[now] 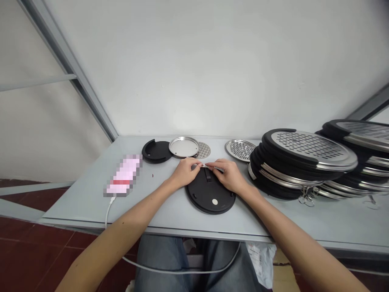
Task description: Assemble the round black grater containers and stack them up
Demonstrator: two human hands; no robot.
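Pinching a slim metal piece between narrowly closed fingers, the left hand and right hand hold it steady just above a black round plate lying flat below the fingers.

**Two stacks, five loose pieces**

I count one front stack, one rear stack; one back disc, one front disc; one steel tray; one left plate, one right plate; one phone, one cable; one left hand, one right hand.

Left grip: pinches small metal piece, one end.
Right grip: pinches same piece, other end.
Beneath: black round plate.
Desk: stacked round steel graters, right side.
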